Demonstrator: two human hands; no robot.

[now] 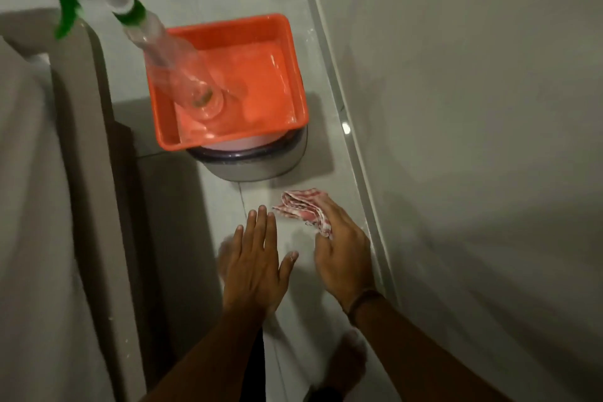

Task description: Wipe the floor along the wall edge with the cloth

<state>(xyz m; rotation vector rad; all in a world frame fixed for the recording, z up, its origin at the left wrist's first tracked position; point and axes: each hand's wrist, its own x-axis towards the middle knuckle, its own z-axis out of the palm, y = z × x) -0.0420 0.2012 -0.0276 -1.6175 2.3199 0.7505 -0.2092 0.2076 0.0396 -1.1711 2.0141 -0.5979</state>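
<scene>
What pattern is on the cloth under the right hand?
The cloth is red-and-white checked, seen in the head view.

The red-and-white checked cloth [305,209] lies crumpled on the pale tiled floor [293,287]; near the wall edge [359,179].

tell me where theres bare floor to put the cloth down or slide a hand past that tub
Bare floor lies between the left hand and the bed side, and in the strip between the orange tub and the skirting. It is crowded around the cloth under the right hand.
</scene>
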